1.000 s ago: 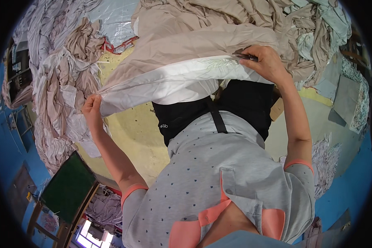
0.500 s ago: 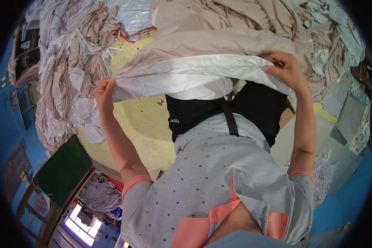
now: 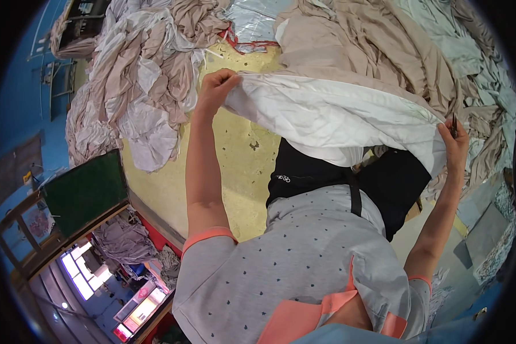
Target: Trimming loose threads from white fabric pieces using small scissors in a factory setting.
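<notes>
A wide piece of beige cloth with a white underside (image 3: 332, 112) is stretched across my lap. My left hand (image 3: 217, 92), closed, pinches its upper left corner. My right hand (image 3: 456, 146) is closed on the cloth's right end. A small dark pointed tool (image 3: 454, 123) sticks up from the right hand; its lower part is hidden by the fingers, so its kind cannot be made out. Beyond the white strip, the beige side of the cloth (image 3: 350, 46) spreads away in folds. Below the strip, its white part hangs over my black trousers (image 3: 307, 172).
Crumpled beige and white cloth (image 3: 137, 86) lies heaped on the left. More pale grey-green cloth (image 3: 476, 69) is piled at the far right. A silvery sheet with red edging (image 3: 252, 26) lies at the back on the worn yellow floor (image 3: 229, 149). A green board (image 3: 86, 192) stands at the left.
My view has turned, shifting the scene in the picture. My left hand has risen and moved rightward with the cloth's corner; the right hand sits lower and farther right. The white strip now slopes down rightward.
</notes>
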The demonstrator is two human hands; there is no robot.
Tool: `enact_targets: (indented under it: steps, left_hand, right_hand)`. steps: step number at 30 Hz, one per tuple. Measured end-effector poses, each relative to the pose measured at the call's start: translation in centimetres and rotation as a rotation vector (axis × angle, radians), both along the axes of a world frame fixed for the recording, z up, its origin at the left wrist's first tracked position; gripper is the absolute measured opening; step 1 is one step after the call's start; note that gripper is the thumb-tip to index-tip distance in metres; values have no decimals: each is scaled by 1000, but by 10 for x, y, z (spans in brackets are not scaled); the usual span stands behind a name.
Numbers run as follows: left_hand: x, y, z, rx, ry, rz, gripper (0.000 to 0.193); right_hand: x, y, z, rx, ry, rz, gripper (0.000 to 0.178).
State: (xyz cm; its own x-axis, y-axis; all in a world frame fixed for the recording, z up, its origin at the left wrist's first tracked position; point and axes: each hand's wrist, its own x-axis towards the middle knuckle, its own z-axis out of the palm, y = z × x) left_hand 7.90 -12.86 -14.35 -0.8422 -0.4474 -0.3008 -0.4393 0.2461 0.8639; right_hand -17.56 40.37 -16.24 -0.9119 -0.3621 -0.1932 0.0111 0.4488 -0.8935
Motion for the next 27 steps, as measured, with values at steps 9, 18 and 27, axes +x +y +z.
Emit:
enact_targets:
  steps: [9,18,27]
  left_hand:
    - [-10,1,-2,-8,4,-16,13]
    - [-18,4,-20,-311,-59,-55,13]
    - [-33,38,-34,-673,177,-105,14]
  right_hand:
    - [-6,8,-9,-4,-7,-40,15]
    - [5,-9,8,76,72,-57,16]
    - [12,-17,9,113,121,-26,17]
